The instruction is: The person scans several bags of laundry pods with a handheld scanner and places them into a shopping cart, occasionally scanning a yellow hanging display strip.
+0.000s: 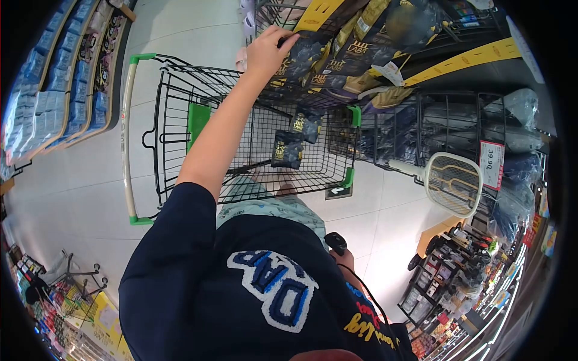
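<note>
Head view only. Arm extends from lower centre up to the upper middle of the frame. One hand (269,51) reaches into the wire display rack (265,15), its grip closed around the top edge of a dark snack bag (301,57). Which hand it is I judge as the left, from the sleeve's side. The other hand (340,256) sits low, right of centre, by the hip, near a small black device (336,242); whether its grip is clenched or released, cannot tell.

Grasped bag lies among the stacked bags in the rack, upper middle, just above the shopping cart (180,120).

Risks, as judgement: bags overlap loosely, so pulling one could drag neighbours off the pile onto the floor or cart rim. Grip is only on the bag's edge; it could slip.

Counts: one cart, green-trimmed. Two dark bags (288,148) already in the cart basket, touching each other. Rack bags: at least six visible, exact number unclear. One electric swatter (453,183) hanging at right, beside one price tag (491,163). Two yellow shelf strips (463,60).
</note>
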A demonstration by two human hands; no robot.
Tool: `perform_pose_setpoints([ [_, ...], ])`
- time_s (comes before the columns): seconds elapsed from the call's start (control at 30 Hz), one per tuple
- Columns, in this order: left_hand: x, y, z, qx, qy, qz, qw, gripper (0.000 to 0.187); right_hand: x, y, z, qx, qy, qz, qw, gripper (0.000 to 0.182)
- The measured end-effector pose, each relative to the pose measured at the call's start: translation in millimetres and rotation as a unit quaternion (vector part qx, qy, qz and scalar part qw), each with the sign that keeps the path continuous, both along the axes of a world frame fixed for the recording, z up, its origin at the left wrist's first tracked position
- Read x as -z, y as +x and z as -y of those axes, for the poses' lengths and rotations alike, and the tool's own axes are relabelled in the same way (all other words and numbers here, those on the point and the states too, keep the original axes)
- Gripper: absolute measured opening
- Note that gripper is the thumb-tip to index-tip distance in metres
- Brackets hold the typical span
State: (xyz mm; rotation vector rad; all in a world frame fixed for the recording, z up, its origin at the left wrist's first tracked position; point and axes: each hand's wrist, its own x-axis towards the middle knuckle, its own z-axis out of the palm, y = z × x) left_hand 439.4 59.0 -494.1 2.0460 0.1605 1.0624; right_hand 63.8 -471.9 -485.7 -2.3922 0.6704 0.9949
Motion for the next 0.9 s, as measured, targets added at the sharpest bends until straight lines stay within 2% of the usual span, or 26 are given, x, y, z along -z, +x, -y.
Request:
perform_pose_setpoints([
  [0.03, -0.1, 0.0, 0.4, 0.004, 0.003, 0.012, 1.0, 0.027, 0.1, 0.0, 0.8, -0.005, -0.002, 0.001, 1.0, 0.034],
  [0.23, -8.0, -7.2, 4.1, 0.023, -0.067, -0.133, 0.989, 0.025, -8.5, 6.8, -7.0, 0.01, -0.013, -0.021, 1.0, 0.033],
  [0.33, -2.8, -5.6, 4.1, 0.021, -0.049, -0.103, 0.993, 0.026, -0.8, 3.7, 1.8, -0.005, -0.017, -0.02, 1.0, 0.032],
  [0.43, -2.4, -8.5, 5.9, 0.039, -0.068, -0.121, 0.99, 0.027, 3.6, 0.9, 6.1, 0.002, -0.011, -0.021, 1.0, 0.036],
  [0.53, 0.5, -11.6, 7.1, 0.035, -0.034, -0.097, 0.994, 0.027, 0.6, 1.6, 3.4, 0.008, -0.009, -0.021, 1.0, 0.037],
  [0.63, 3.7, -20.4, 7.8, 0.063, -0.061, -0.157, 0.984, 0.028, 6.8, -1.5, 10.4, -0.024, -0.014, -0.014, 1.0, 0.037],
  [0.73, 11.0, -33.0, 6.1, 0.062, -0.048, -0.22, 0.972, 0.032, 11.3, -3.8, 12.2, 0.006, 0.012, -0.02, 1.0, 0.038],
  [0.83, 19.7, -40.1, 3.6, 0.084, -0.097, -0.207, 0.97, 0.033, 12.7, -4.6, 10.4, 0.016, 0.009, -0.032, 0.999, 0.038],
  [0.9, 32.7, -46.7, -2.4, 0.101, -0.149, -0.255, 0.95, 0.043, 15.6, -3.2, 11.2, -0.015, -0.001, -0.02, 1.0, 0.034],
])
